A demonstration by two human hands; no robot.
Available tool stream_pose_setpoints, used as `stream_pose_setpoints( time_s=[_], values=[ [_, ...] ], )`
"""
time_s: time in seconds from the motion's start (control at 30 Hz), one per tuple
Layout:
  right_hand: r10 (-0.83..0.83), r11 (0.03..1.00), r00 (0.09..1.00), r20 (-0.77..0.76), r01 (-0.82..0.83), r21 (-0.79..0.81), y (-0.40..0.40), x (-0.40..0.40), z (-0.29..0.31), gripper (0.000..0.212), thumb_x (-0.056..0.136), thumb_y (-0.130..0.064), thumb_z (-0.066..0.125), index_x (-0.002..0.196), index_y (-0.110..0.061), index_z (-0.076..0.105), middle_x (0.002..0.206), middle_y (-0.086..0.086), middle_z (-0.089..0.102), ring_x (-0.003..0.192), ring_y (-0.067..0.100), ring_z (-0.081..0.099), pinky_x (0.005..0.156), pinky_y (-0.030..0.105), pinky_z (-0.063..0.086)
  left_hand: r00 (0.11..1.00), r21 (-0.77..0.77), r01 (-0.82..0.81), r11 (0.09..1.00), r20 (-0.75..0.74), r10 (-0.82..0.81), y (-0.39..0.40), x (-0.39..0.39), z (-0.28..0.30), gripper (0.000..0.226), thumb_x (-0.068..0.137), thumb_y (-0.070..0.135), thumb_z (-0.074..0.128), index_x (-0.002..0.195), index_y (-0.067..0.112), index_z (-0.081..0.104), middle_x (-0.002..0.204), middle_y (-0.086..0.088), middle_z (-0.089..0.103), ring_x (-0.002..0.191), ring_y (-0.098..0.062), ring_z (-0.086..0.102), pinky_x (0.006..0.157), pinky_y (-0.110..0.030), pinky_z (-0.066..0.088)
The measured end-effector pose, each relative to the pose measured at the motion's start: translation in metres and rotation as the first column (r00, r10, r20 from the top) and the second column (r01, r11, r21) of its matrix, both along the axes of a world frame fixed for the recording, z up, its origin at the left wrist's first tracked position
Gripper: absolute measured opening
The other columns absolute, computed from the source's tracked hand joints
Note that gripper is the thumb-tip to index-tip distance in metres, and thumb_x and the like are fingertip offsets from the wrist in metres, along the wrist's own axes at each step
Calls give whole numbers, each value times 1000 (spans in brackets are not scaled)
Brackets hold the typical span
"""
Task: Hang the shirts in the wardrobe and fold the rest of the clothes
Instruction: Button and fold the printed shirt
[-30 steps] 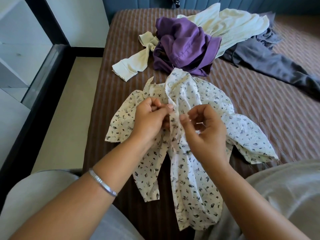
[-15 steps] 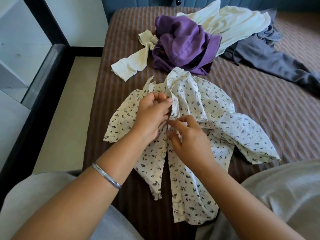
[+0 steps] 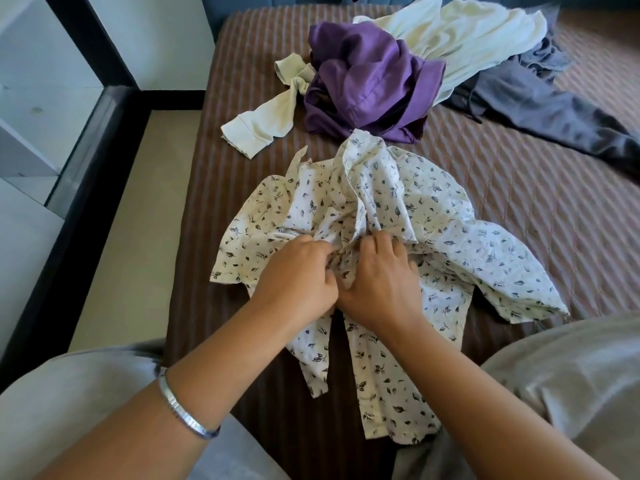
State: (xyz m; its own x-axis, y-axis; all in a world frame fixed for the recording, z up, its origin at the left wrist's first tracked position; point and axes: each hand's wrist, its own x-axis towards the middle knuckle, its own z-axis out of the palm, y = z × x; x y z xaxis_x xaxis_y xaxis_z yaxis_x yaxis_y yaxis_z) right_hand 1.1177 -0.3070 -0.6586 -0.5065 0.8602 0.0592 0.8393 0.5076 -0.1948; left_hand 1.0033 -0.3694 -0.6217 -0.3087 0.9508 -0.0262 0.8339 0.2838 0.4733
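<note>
Presently the floral shirt (image 3: 377, 209) lies crumpled on the brown striped bedspread (image 3: 540, 188), long axis running from its collar, toward the purple garment (image 3: 367, 81), down to the hem near me. My left hand (image 3: 294, 278) and right hand (image 3: 377, 282) both pinch its front placket. Since a second ago both hands have dropped lower, knuckles touching.

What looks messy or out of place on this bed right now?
Nothing is damaged or spilled. The unsorted clothes lie in a loose heap at the far end of the bed: a crumpled purple garment on top of a cream top, with grey trousers sprawled beside them. The floral shirt is bunched under both hands.
</note>
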Motion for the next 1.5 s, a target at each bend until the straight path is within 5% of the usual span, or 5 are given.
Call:
stream_pose_setpoints(
  time_s=[0.33,0.8,1.03,1.27,1.5],
  values=[
    [108,990,994,23,-106,-94,1,5,7,41,79,-23,55,116,-14,39,113,4,51,104,28,53,79,46,51,984,145,104,984,-161,-80,10,5,-12,27,81,8,63,105,18,60,98,1,57,64,-16,54,46,-25,37],
    [138,989,987,-81,-142,-40,24,20,13,15,79,-11,52,92,-8,58,95,5,54,90,27,54,60,28,37,976,89,126,988,-187,-108,15,5,-22,5,87,10,61,87,11,66,82,6,44,65,-16,52,47,-23,29],
    [32,998,998,-56,-34,-43,35,24,-1,50,74,-60,67,100,-19,55,96,-5,58,86,19,57,64,30,49,997,27,78,997,21,-78,0,-9,8,8,92,29,63,86,26,68,69,14,64,47,2,50,47,-11,39],
    [50,996,964,-263,-27,89,29,20,7,14,78,-23,58,66,-17,52,70,-4,48,60,20,49,46,22,34,938,-11,67,998,341,-60,-3,-10,21,9,87,19,70,92,25,74,67,18,63,63,11,59,59,-5,44],
    [-79,967,929,-361,-17,-254,19,29,45,6,88,-21,60,84,-18,59,61,1,63,53,22,58,50,25,46,888,-39,11,999,460,8,1,-9,17,13,88,14,68,92,25,75,73,17,67,65,9,62,64,-7,49]
  ],
)
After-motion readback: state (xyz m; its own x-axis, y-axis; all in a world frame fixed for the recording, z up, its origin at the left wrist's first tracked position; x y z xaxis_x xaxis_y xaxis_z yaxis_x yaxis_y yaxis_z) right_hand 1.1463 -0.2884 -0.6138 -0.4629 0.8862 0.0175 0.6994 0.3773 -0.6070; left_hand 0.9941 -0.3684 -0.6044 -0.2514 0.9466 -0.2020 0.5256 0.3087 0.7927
